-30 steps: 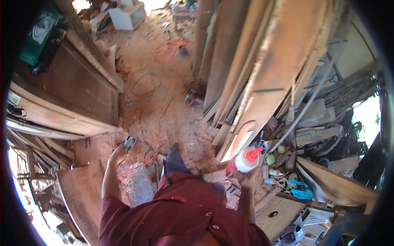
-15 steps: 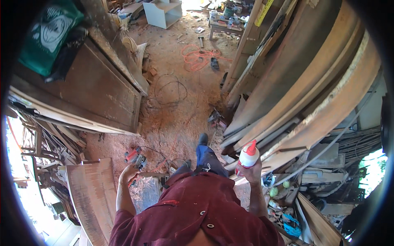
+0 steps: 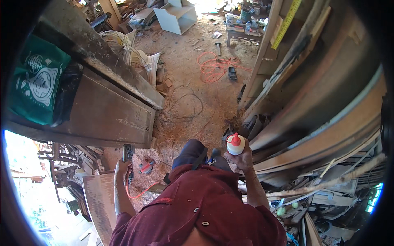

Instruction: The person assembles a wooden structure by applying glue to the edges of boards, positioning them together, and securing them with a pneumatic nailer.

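The white plastic bottle with a red pointed cap is in your right hand, cap facing up toward you, out in front of the right side of your dark red buttoned shirt. Your right fingers are wrapped around its side. Your left hand, well apart from the bottle, has its fingers curled around a dark handheld tool whose end sticks out beyond your grip; its exact kind is too small to tell. An orange cord loops just below that hand. Near it, on the brown floor, lies a red-and-grey power tool.

To your left, beneath that forearm, a thin reddish-brown wooden panel stands tilted. Farther up, a green bag with white print hangs beside a broad dark brown wooden panel. To your right, long brown boards lean in a row. Ahead, a coiled orange cable lies between a hammer and a dark slipper. Beyond them are an open white cabinet and a low wooden bench crowded with containers.
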Tool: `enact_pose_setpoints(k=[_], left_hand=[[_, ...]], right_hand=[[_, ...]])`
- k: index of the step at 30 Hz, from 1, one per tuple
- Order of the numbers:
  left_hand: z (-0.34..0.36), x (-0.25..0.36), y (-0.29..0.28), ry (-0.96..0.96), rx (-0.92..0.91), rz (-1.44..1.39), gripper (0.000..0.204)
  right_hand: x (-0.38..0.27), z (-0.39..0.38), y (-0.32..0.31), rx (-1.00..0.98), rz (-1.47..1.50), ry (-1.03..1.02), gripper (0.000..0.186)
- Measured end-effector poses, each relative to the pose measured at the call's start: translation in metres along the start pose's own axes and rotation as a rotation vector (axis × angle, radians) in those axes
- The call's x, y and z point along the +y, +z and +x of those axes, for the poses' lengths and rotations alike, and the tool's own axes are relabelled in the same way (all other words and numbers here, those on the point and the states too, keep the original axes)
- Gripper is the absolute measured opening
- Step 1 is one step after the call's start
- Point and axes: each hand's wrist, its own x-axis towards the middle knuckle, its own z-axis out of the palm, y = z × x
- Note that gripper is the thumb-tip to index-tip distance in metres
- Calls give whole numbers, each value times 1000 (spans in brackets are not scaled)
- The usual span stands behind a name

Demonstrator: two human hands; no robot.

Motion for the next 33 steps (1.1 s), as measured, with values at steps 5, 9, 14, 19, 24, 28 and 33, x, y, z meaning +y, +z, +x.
enact_pose_setpoints(k=[5,9,14,19,24,28,33], left_hand=[[63,46,34,24,-85,-161,16],[121,73,70,-29,-155,-171,23],[150,159,120,-18,-314,-204,34],[174,234,151,35,-467,-310,39],[229,294,199,113,-552,-546,33],[268,342,235,157,-548,-642,32],[299,425,283,180,-491,-409,31]], right_hand=[[8,60,10,33,-19,15,77],[-4,124,28,27,-214,43,74],[3,217,86,-102,-327,-196,77],[11,320,156,-398,-357,-212,76],[47,423,207,-820,-352,-363,78],[59,504,204,-915,-322,-213,78],[79,581,172,-871,-290,-293,78]])
